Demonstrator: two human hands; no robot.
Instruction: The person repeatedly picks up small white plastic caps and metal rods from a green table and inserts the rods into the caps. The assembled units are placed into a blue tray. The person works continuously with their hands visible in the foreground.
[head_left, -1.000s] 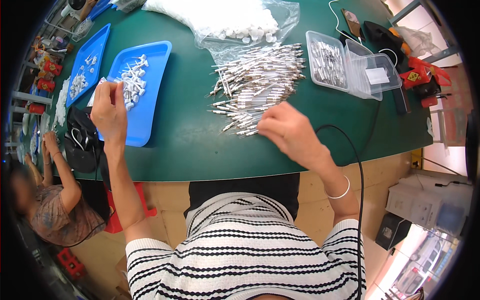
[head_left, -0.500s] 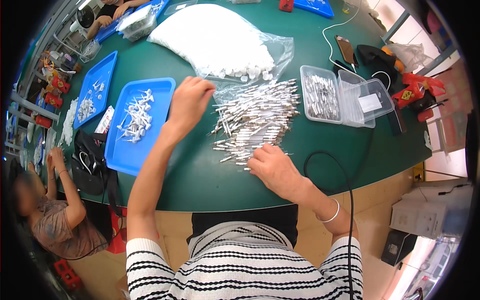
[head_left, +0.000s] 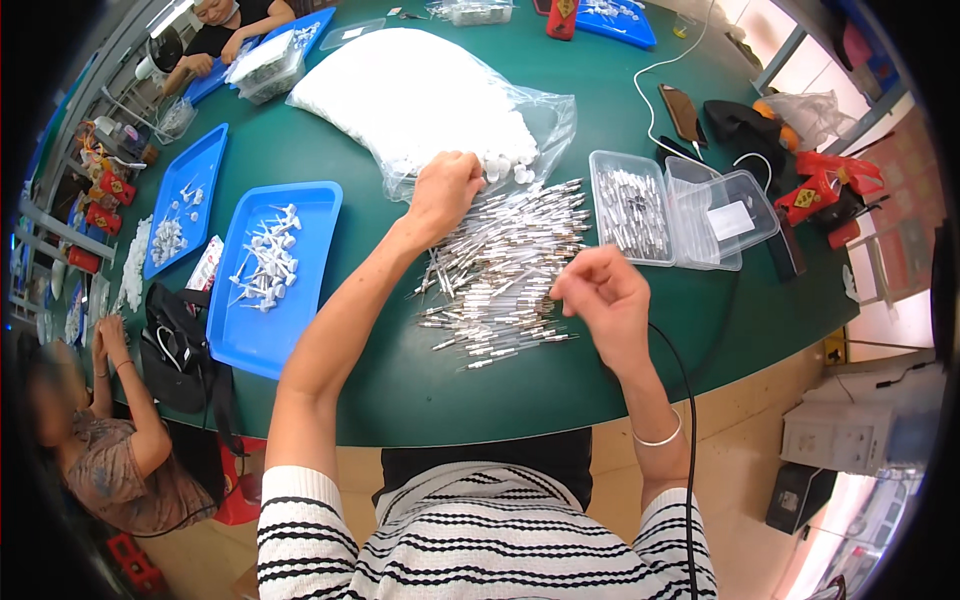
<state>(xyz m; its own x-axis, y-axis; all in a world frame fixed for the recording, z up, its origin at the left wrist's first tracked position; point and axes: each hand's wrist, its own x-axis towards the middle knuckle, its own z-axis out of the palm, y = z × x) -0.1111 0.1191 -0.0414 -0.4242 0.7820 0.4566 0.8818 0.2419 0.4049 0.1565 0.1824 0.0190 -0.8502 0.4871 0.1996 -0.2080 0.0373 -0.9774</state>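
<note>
Left hand (head_left: pixel 443 195) now farther right, fingers (head_left: pixel 468 170) beside caps (head_left: pixel 499 167) — right hand (head_left: pixel 612 300) beside rods (head_left: pixel 505 265) — both curled, any hold unclear

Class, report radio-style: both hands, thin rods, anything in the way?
Left hand by the white caps, hold unclear. Right hand at heaped thin rods, hold unclear. Black cable alongside right forearm.

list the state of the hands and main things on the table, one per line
left hand: fingers bent, near the bag's mouth; contents unclear
right hand: fingers curled by the pile's right edge; contents unclear
bag: open, bulging with white pieces
pile of sticks: loose, heaped
near blue tray: partly filled
left blue tray: partly filled
clear box: open, sticks inside
phone: lying flat
</note>
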